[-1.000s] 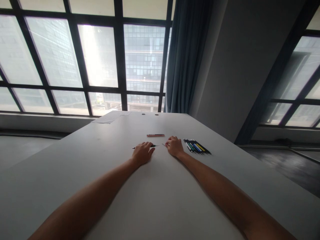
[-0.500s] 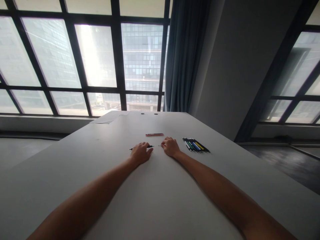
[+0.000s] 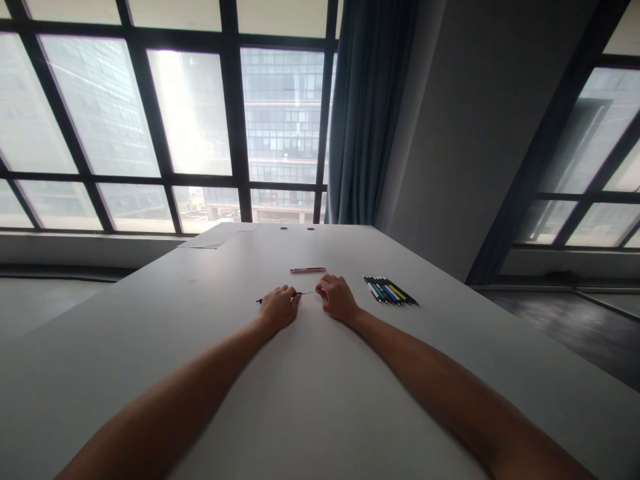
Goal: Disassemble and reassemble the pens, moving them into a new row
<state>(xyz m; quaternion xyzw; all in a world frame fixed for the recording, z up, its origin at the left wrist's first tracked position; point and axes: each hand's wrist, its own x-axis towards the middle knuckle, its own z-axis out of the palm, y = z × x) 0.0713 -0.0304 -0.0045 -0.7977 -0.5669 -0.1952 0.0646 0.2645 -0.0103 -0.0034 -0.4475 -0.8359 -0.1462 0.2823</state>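
My left hand (image 3: 279, 308) lies on the white table (image 3: 320, 400) with its fingers closed over a black pen (image 3: 260, 301); the pen's tail sticks out to the left. My right hand (image 3: 337, 297) is just to its right, fingers pinched on a thin pale piece (image 3: 309, 292) that bridges the small gap to the black pen's front end. What the piece is, I cannot tell. A pink pen (image 3: 308, 270) lies flat a little beyond both hands.
A row of several pens (image 3: 390, 291) in black, green, blue and yellow lies to the right of my right hand. A sheet of paper (image 3: 210, 240) rests at the table's far left corner. Windows and a blue curtain (image 3: 367, 113) stand beyond the table.
My right hand has slid left toward my left hand, and the gap between the thin piece and the black pen's front end has closed. The view has shifted slightly.
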